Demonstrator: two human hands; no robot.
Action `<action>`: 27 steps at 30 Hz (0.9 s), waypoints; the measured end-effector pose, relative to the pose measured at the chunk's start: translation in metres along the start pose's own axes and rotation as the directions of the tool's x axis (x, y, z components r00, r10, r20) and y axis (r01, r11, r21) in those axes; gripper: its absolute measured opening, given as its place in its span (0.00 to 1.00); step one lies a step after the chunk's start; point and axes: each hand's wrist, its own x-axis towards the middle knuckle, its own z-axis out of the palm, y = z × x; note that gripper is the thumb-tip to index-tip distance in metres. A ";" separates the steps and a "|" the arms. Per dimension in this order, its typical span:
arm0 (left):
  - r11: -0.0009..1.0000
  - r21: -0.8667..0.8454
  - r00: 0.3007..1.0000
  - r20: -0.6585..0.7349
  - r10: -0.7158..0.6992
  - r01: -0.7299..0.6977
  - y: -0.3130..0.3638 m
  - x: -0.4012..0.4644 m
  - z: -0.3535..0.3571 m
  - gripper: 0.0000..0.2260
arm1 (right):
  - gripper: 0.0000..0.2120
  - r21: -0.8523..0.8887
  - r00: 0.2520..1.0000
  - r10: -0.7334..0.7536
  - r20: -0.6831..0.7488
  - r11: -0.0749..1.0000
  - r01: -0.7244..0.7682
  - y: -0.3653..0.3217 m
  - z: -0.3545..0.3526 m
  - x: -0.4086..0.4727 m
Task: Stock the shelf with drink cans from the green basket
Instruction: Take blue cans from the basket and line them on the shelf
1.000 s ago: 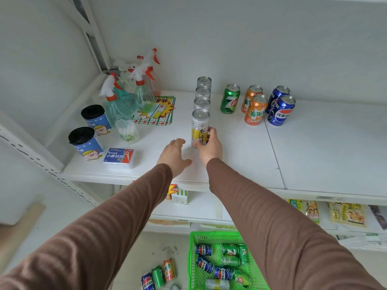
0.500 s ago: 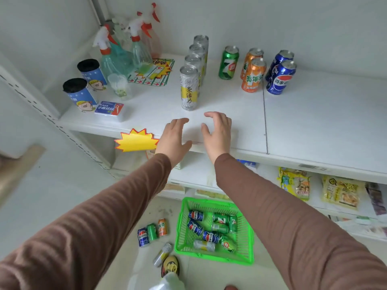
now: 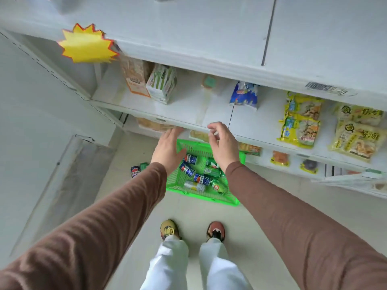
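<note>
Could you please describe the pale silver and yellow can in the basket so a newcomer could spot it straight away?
Look at the green plastic basket on the floor before the white shelves. Near its front edge lies the pale silver and yellow can on its side. The cans beside it are blue or green; it alone is pale.

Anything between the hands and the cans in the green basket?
Nothing visible. Both hands, left and right, are empty above the open-topped green basket; the cans lie uncovered inside.

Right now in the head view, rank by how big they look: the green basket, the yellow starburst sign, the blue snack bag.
1. green basket, though it lies farthest away, on the floor.
2. yellow starburst sign.
3. blue snack bag.
</note>
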 end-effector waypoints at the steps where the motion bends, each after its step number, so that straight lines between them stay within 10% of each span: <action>1: 1.000 -0.001 0.999 0.030 -0.029 0.029 -0.010 -0.004 0.015 0.27 | 0.11 0.001 0.999 0.043 0.031 0.999 -0.044 0.017 0.011 -0.007; 12: 0.956 0.064 0.914 0.279 -0.294 0.288 -0.157 -0.030 0.200 0.28 | 0.14 -0.167 0.808 0.477 0.347 0.879 -0.447 0.200 0.197 -0.056; 27: 0.893 0.237 0.796 0.407 -0.449 0.383 -0.315 0.026 0.397 0.28 | 0.26 -0.501 0.719 0.484 0.499 0.838 -0.217 0.376 0.430 -0.027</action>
